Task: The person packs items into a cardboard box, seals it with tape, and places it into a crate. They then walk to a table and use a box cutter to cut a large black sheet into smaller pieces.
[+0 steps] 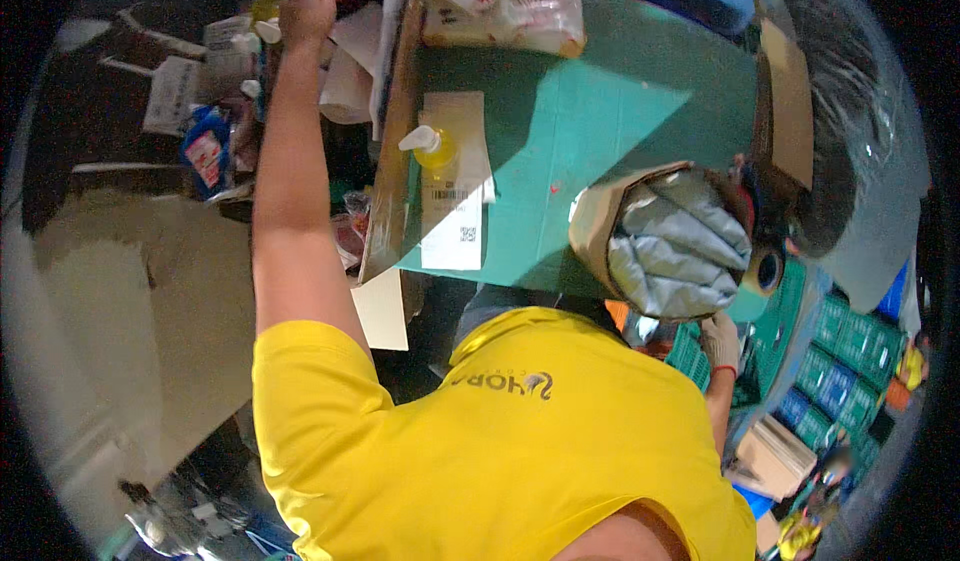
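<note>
My bare left hand (307,9) is stretched to the far left, over a cluttered shelf. Its fingers are curled in, and whatever they may hold is hidden. Beside it lie a yellow item (265,8) and small white packages. My right hand (719,341), in a pale glove with a red cuff, hangs low at the right, just below an open cardboard box (592,236) stuffed with a silvery padded bag (680,246). Its fingertips are hidden near the box. On the green tabletop (545,161), a pump bottle (436,148) of yellow liquid stands on a printed white sheet (455,236).
A plastic-wrapped package (505,6) sits at the table's far edge. Cardboard (392,161) borders its left side. A tape roll (767,269) is right of the box. Green crates (850,336) stand farther right. A blue pouch (207,153) lies on the left shelf.
</note>
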A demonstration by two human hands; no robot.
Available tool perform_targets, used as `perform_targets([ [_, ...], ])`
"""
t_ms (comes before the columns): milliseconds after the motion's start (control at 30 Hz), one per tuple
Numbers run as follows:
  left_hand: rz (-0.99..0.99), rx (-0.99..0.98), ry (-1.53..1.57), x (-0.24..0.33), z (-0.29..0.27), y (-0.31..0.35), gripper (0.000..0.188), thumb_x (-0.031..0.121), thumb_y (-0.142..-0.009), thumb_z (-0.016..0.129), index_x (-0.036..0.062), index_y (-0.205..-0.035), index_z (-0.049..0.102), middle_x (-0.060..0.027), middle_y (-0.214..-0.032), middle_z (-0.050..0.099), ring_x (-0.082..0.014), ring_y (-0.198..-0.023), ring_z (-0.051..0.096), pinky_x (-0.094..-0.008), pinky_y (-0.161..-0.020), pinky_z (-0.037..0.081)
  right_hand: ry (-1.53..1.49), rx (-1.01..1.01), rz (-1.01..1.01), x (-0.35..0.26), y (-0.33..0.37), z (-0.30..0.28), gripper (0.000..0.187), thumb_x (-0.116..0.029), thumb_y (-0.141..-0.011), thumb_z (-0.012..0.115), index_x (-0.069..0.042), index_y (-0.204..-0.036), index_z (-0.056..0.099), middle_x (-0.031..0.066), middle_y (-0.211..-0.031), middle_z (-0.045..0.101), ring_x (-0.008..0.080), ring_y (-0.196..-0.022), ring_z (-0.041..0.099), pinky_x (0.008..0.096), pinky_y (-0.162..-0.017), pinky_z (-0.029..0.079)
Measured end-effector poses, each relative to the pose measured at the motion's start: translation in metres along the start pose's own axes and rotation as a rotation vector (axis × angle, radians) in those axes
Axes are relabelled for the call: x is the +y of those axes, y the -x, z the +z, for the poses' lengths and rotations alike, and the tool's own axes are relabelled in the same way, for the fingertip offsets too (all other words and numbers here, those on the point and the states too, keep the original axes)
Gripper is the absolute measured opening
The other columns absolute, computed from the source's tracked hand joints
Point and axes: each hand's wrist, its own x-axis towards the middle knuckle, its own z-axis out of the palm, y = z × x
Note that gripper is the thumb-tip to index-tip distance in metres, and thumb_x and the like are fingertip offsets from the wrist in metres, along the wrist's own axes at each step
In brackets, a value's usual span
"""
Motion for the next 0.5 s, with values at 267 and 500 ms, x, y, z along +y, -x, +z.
perform_targets([
  [267, 0.044, -0.424, -0.037, -0.073, 0.103, -0.042, 0.041, 0.011, -0.073, 0.063, 0.0039, -0.113, 0.056, -0.0209, -0.111, 0.058, -0.0352, -0.104, 0.054, -0.0414, -0.089, 0.043, -0.2, -0.206, 0.185, 0.038, 0.047, 0.082, 0.029, -0.03, -0.085, 0.053, -0.008, -0.102, 0.059, 0.0115, -0.093, 0.063, 0.0325, -0.08, 0.058, 0.0365, -0.066, 0.044],
  [500, 0.349, -0.376, -0.175, -0.127, 0.137, -0.055, 0.035, 0.03, -0.081, 0.059, 0.0112, -0.11, 0.061, -0.0182, -0.104, 0.062, -0.0368, -0.093, 0.061, -0.0451, -0.08, 0.049, -1.082, -0.17, 0.385, 0.032, 0.067, 0.072, 0.021, -0.027, -0.084, 0.059, -0.012, -0.099, 0.061, 0.0025, -0.075, 0.059, 0.0143, -0.051, 0.05, 0.0268, -0.045, 0.036],
])
